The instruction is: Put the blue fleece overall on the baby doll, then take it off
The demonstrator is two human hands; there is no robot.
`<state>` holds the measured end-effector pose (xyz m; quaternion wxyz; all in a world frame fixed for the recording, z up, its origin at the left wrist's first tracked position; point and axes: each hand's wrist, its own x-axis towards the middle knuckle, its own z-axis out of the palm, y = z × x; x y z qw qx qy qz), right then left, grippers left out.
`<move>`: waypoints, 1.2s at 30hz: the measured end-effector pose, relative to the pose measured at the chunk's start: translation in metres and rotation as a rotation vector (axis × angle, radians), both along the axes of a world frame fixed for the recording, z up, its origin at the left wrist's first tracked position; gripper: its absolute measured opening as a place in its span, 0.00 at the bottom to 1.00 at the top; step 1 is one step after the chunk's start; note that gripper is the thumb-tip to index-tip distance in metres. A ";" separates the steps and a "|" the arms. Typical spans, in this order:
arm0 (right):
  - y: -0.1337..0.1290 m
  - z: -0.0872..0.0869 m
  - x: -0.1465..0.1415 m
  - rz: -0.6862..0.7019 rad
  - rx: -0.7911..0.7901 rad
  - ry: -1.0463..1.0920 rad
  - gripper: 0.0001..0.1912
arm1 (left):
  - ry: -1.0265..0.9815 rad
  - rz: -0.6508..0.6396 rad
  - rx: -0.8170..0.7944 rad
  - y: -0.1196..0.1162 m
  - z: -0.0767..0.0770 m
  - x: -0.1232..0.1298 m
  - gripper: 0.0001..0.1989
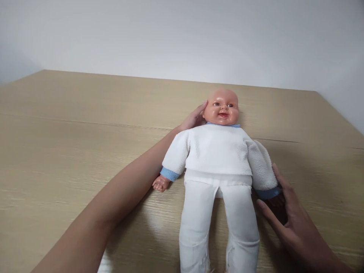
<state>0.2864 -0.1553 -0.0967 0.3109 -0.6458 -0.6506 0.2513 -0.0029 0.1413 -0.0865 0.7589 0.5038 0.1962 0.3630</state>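
Observation:
A baby doll (217,151) lies face up with its head toward the far side. It has a bare plastic head, a white fleece top with blue collar and cuffs, and white trousers. My left hand (195,118) cups the side of the doll's head, one stretched finger against it and the others hidden behind. Around the doll's blue-cuffed sleeve end on the right, my right hand (290,212) is spread, thumb and fingers well apart. Its fingertips reach the sleeve's outer side. The doll's feet are cut off by the lower picture edge.
Beneath the doll is a light wood-grain table (71,151) with a thin seam running across it. A pale wall (182,38) rises behind the table's far edge. My left forearm passes beside the doll's other sleeve and small hand.

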 end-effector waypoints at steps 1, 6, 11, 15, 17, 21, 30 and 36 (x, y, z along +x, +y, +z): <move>0.000 0.000 0.000 0.005 0.003 -0.002 0.49 | 0.000 0.002 0.004 -0.001 0.000 0.000 0.38; 0.001 0.000 -0.001 0.025 0.023 -0.029 0.48 | -0.033 0.026 -0.002 -0.006 0.002 -0.003 0.31; 0.001 0.000 0.000 0.035 0.031 -0.033 0.47 | -0.019 0.032 -0.067 -0.012 0.004 -0.007 0.26; 0.002 0.001 -0.001 0.044 0.045 -0.037 0.46 | -0.045 0.046 -0.040 -0.009 -0.001 -0.004 0.31; 0.002 0.001 -0.002 0.045 0.047 -0.034 0.46 | -0.052 0.078 0.012 -0.005 -0.005 -0.003 0.36; 0.003 0.002 -0.002 0.038 0.034 -0.030 0.46 | -0.033 0.124 0.071 0.002 -0.011 -0.003 0.40; 0.004 0.002 -0.002 0.065 0.051 -0.037 0.46 | -0.019 0.123 0.037 0.003 -0.009 -0.006 0.33; 0.005 0.003 -0.002 0.063 0.025 -0.022 0.48 | -0.014 0.123 0.033 0.003 -0.009 -0.004 0.35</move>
